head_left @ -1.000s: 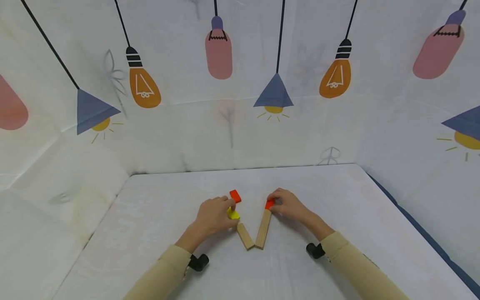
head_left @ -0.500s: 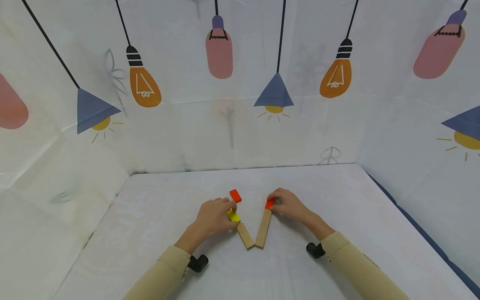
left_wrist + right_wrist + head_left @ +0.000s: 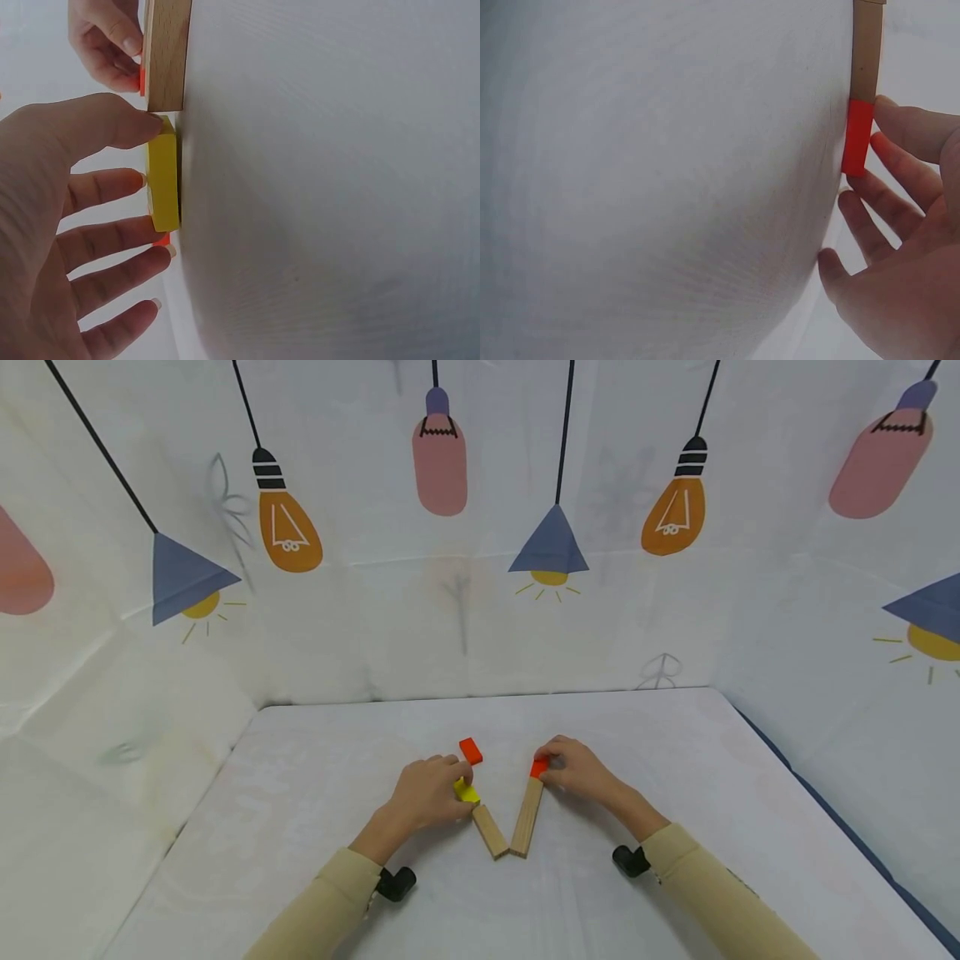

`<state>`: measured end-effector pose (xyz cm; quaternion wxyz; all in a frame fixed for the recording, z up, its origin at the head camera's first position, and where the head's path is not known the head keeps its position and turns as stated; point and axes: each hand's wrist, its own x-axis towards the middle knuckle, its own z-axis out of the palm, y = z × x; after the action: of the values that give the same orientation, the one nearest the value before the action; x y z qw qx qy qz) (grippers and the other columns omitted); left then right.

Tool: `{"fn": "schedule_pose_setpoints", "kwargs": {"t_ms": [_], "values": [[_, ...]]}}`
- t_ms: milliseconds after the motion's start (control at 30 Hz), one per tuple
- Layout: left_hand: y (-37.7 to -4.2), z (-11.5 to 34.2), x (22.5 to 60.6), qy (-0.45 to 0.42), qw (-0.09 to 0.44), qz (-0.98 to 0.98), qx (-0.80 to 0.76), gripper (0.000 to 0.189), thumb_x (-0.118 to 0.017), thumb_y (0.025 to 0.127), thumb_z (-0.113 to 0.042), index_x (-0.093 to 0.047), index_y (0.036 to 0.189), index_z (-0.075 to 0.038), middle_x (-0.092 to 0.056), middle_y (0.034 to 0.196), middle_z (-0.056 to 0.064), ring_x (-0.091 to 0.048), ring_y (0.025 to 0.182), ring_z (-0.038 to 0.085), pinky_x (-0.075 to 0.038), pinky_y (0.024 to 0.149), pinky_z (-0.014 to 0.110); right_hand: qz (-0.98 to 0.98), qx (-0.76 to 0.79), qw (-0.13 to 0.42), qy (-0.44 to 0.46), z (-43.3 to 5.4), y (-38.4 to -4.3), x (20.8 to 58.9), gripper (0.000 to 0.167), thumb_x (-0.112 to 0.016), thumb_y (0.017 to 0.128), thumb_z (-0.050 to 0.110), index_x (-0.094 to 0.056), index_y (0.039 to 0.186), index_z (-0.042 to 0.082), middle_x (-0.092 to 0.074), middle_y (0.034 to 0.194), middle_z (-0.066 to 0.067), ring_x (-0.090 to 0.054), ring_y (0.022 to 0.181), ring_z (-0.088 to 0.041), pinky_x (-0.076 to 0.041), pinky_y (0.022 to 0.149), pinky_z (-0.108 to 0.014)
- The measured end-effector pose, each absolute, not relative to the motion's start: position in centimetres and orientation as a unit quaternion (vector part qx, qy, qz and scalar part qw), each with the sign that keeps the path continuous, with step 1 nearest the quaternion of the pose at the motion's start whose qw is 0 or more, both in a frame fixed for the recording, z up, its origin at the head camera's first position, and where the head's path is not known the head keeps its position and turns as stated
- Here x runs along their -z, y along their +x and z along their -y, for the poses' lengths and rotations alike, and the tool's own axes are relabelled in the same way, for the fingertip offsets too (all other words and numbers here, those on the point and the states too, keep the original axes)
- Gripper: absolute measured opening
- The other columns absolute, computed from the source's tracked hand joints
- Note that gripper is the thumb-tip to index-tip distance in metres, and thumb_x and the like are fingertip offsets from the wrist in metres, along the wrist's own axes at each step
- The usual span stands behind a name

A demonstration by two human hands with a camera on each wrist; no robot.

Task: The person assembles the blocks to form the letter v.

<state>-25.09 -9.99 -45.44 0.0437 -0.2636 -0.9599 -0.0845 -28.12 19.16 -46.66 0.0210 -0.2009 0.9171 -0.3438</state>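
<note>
My left hand (image 3: 426,791) holds a yellow wooden block (image 3: 163,180) lengthwise, its thumb at one end and a fingertip at the other. The block's thumb end lies against a plain wooden block (image 3: 491,832). On the other side my right hand (image 3: 579,768) grips a red block (image 3: 858,136) between thumb and fingers. That red block lines up end to end with a longer plain wooden block (image 3: 527,818). Both plain blocks lie flat and meet at their near ends, forming a V.
A second red block (image 3: 471,751) lies just beyond the left fingertips. Everything rests on a white-covered table (image 3: 337,735). Behind it hangs a pale cloth (image 3: 360,635) printed with lamps and bulbs. A small black camera (image 3: 396,884) sits at the left wrist.
The yellow block has shifted slightly toward the plain block's end, with the left thumb moving a little. The right hand and its red block stay in place.
</note>
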Motion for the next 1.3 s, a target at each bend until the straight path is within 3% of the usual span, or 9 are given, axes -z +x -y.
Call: {"fn": "schedule_pose_setpoints", "kwargs": {"t_ms": [933,1300], "values": [[-25.38,9.87,45.34,-0.276,0.016,0.957,0.087,0.021,-0.071,0.085,-0.043,-0.067,0.098,-0.028,-0.059,0.091,-0.009,-0.048,0.072,0.01,-0.038,0.06,0.024,-0.917,0.34,0.01,-0.208,-19.1,-28.09,46.74,0.026,-0.073,0.082,0.006,-0.071,0.108,0.009,-0.066,0.109,-0.005,-0.059,0.109,-0.026,-0.045,0.101,-0.049],[-25.39,9.91,45.51,-0.297,0.036,0.95,0.095,0.019,-0.073,0.085,-0.043,-0.067,0.096,-0.029,-0.059,0.09,-0.009,-0.047,0.072,0.008,-0.038,0.061,0.024,-0.917,0.34,0.01,-0.206,-19.0,-27.89,46.43,0.026,-0.074,0.081,0.006,-0.071,0.107,0.007,-0.066,0.108,-0.006,-0.059,0.109,-0.027,-0.045,0.101,-0.049]]}}
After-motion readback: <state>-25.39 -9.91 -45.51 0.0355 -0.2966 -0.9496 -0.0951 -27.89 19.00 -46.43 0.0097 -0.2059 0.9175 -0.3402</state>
